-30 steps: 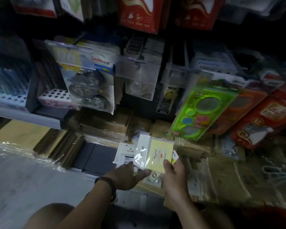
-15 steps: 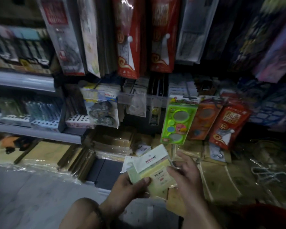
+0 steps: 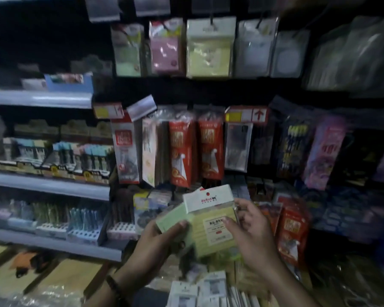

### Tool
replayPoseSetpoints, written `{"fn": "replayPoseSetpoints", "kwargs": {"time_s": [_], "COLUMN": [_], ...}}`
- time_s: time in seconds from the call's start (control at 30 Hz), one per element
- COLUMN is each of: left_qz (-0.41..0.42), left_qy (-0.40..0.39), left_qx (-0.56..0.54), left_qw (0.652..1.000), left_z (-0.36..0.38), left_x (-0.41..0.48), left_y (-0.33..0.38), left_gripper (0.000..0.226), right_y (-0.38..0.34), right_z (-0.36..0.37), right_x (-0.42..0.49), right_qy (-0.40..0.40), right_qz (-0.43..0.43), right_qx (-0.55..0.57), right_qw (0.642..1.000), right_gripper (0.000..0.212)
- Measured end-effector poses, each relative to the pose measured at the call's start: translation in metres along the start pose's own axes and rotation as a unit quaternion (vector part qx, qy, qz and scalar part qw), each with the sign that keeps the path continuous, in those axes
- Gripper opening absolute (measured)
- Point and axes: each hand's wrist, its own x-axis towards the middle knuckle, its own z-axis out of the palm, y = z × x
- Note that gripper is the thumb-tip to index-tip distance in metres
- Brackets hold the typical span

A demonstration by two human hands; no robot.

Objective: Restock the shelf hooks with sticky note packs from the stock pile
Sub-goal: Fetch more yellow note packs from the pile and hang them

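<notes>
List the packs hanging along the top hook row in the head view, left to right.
green pack → pink pack → yellow pack → clear pack with white contents → whitish pack. Further right is too blurred to tell.

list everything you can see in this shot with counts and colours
yellow plastic-wrapped sticky note pack with white header card: one, yellow, centre, in front of the green one
green plastic-wrapped sticky note pack: one, green, centre
hanging sticky note packs: about five, green, pink, yellow, two pale, top hooks
tall red card packs: two, red, middle hooks
small white flat packs: several, white, bottom pile
grey metal shelves: three, grey, left, holding pen boxes
dark bead bracelet: one, dark, left wrist
left hand: grips the green pack
right hand: pinches the yellow pack
</notes>
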Motion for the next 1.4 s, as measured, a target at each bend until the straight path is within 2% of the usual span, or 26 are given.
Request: {"fn": "replayPoseSetpoints", "kwargs": {"time_s": [0.17, 0.27, 0.4, 0.47, 0.53, 0.63, 0.7, 0.77, 0.93, 1.13, 1.4], "left_qz": [0.106, 0.144, 0.204, 0.230, 0.240, 0.254, 0.269, 0.283, 0.298, 0.330, 0.349], "left_qy": [-0.018, -0.062, -0.071, -0.097, -0.105, -0.077, -0.047, -0.026, -0.041, -0.024, -0.002], "left_qx": [0.084, 0.092, 0.124, 0.191, 0.250, 0.333, 0.418, 0.468, 0.586, 0.674, 0.712], "left_qw": [0.991, 0.983, 0.968, 0.949, 0.932, 0.905, 0.867, 0.837, 0.752, 0.661, 0.610], "left_z": [0.004, 0.013, 0.027, 0.030, 0.030, 0.028, 0.027, 0.027, 0.031, 0.045, 0.058], "left_x": [0.006, 0.014, 0.028, 0.036, 0.044, 0.060, 0.070, 0.078, 0.099, 0.125, 0.148], "left_y": [0.092, 0.137, 0.189, 0.215, 0.239, 0.271, 0.290, 0.308, 0.344, 0.364, 0.373], "left_gripper": [0.055, 0.071, 0.100, 0.092, 0.073, 0.035, 0.025, 0.030, 0.061, 0.079, 0.096], "right_y": [-0.071, -0.111, -0.156, -0.176, -0.193, -0.217, -0.229, -0.238, -0.257, -0.264, -0.260], "right_z": [-0.007, -0.008, -0.005, -0.005, -0.005, -0.003, 0.002, 0.009, 0.024, 0.036, 0.052], "right_x": [0.035, 0.054, 0.080, 0.092, 0.105, 0.126, 0.140, 0.155, 0.191, 0.225, 0.250], "right_qy": [0.028, 0.039, 0.042, 0.037, 0.033, 0.025, 0.026, 0.033, 0.066, 0.087, 0.117], "right_qz": [-0.074, -0.125, -0.158, -0.159, -0.173, -0.185, -0.179, -0.178, -0.201, -0.216, -0.226], "right_qx": [0.003, 0.012, 0.041, 0.054, 0.057, 0.075, 0.086, 0.096, 0.174, 0.236, 0.240], "right_qw": [0.997, 0.991, 0.986, 0.985, 0.983, 0.980, 0.980, 0.979, 0.962, 0.944, 0.937], "right_gripper": [0.053, 0.053, 0.043, 0.037, 0.037, 0.043, 0.046, 0.046, 0.048, 0.048, 0.048]}}
